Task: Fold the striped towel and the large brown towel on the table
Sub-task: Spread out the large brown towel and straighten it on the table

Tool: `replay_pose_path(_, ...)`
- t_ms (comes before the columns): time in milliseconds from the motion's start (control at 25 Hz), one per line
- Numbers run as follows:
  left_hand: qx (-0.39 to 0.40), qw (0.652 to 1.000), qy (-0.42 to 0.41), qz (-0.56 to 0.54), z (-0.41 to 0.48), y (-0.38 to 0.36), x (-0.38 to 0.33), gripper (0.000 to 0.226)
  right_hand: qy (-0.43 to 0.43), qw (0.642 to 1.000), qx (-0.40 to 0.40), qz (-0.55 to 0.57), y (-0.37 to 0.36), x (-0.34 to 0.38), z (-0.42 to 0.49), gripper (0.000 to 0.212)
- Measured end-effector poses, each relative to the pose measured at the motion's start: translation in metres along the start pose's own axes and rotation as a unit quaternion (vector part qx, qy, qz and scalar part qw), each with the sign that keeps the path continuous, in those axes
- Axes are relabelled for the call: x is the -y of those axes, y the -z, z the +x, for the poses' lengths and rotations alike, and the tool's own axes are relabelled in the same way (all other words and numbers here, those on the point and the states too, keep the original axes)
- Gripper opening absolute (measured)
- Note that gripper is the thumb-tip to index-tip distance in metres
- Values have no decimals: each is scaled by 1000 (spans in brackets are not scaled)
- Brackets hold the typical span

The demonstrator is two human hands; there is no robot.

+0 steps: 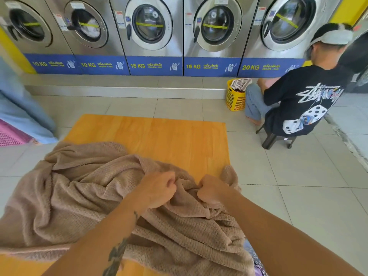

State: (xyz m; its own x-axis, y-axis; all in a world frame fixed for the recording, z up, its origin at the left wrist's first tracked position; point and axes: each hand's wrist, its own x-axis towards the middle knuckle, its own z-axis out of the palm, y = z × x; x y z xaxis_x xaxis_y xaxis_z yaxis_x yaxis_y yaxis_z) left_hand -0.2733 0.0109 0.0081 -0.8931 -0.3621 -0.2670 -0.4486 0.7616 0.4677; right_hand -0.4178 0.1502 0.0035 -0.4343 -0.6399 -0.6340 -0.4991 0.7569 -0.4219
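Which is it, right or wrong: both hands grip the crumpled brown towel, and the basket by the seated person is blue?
Wrong once: the head view shows the basket by the seated person is yellow, not blue. The left hand and right hand do grip the crumpled brown towel.

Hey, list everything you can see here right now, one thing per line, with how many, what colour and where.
large brown waffle-textured towel: one, brown, crumpled over the table's near side
orange wooden table: one, orange, under the towel
steel front-loading washing machines: five labelled, silver with blue bases, along far wall
yellow plastic laundry basket: one, yellow, floor by the machines, clothes inside
seated person in black T-shirt: one, right side, back turned
dark stool: one, black, under that person
pink perforated basket: one, pink, left edge
light blue cloth: one, pale blue, left edge
left hand: one, grips the towel
right hand: one, grips the towel
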Motion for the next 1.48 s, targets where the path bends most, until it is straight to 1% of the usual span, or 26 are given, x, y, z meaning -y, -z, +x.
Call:
replay_pose_path(40, -29, 1000, 7, -10, 4, 6, -5, 20, 12, 999, -16, 26, 6, 0, -3, 15)
replay_pose_path(120, -92, 995, 2, 22, 15, 17, -16, 14, 32, 996, -59, 52, 21, 4, -14, 15)
replay_pose_path(200, -157, 987, -11, 37, 31, 27, -28, 8, 59, 986, -153, 28, 32, 7, -21, 23)
replay_pose_path(240, -174, 984, -15, 40, 40, 30, -32, 16, 78, 972, -219, 27, 36, 6, -21, 26)
replay_pose_path(280, -167, 985, -10, 48, 48, 33, -36, 33, 101, 955, -277, 39, 38, 6, -18, 27)
replay_pose_path(320, -127, 990, 2, 54, 55, 37, -40, 54, 117, 940, -311, 72, 41, 5, -15, 29)
replay_pose_path(360, -59, 996, 22, 55, 59, 41, -42, 74, 125, 928, -329, 120, 46, 6, -15, 30)
replay_pose_path(400, 14, 997, 41, 63, 62, 44, -44, 87, 125, 916, -338, 174, 52, 6, -12, 30)
replay_pose_path(440, 72, 993, 47, 75, 63, 45, -44, 90, 130, 900, -347, 228, 59, 9, -13, 31)
replay_pose_path(480, 101, 991, 41, 80, 64, 43, -43, 84, 141, 881, -361, 273, 66, 10, -15, 32)
replay_pose_path(560, 74, 996, 22, 46, 65, 38, -39, 60, 167, 847, -392, 318, 82, 11, -15, 30)
replay_pose_path(640, 21, 1000, 22, -3, 66, 35, -37, 48, 172, 843, -409, 305, 92, 7, -9, 29)
replay_pose_path(720, 1, 997, 35, -70, 70, 40, -38, 44, 151, 859, -406, 274, 97, 0, 2, 31)
replay_pose_path(800, -26, 989, 47, -141, 77, 49, -38, 40, 127, 885, -369, 253, 98, -7, 10, 36)
replay_pose_path(920, -115, 986, 36, -117, 90, 64, -35, 13, 95, 926, -300, 208, 108, -10, 21, 43)
replay_pose_path(960, -115, 985, 27, -125, 96, 69, -34, 7, 101, 926, -296, 210, 116, -3, 25, 42)
replay_pose_path(1040, -65, 982, 6, -176, 108, 77, -41, 37, 141, 904, -304, 264, 139, 19, 34, 39)
replay_pose_path(1080, -57, 981, -5, -183, 116, 81, -46, 39, 156, 891, -301, 301, 149, 31, 38, 39)
replay_pose_path(1160, -138, 979, -21, -145, 132, 87, -53, 10, 157, 873, -291, 358, 158, 46, 43, 39)
replay_pose_path(1200, -200, 971, -12, -127, 138, 93, -55, 7, 139, 881, -270, 363, 157, 47, 45, 39)
replay_pose_path(1240, -251, 959, 1, -131, 143, 99, -54, 10, 115, 904, -226, 345, 152, 44, 47, 40)
replay_pose_path(1280, -281, 948, 8, -151, 147, 106, -51, 10, 90, 939, -152, 296, 144, 41, 51, 41)
replay_pose_path(1320, -291, 941, 6, -173, 152, 111, -46, 10, 78, 967, -73, 233, 133, 38, 55, 39)
replay_pose_path(1360, -282, 943, -3, -176, 154, 116, -42, 10, 76, 980, -24, 183, 121, 35, 62, 36)
replay_pose_path(1400, -268, 950, -15, -159, 156, 117, -37, 10, 79, 984, -28, 156, 109, 31, 72, 32)
replay_pose_path(1480, -246, 963, -26, -108, 157, 111, -24, 8, 71, 978, -120, 153, 95, 26, 86, 17)
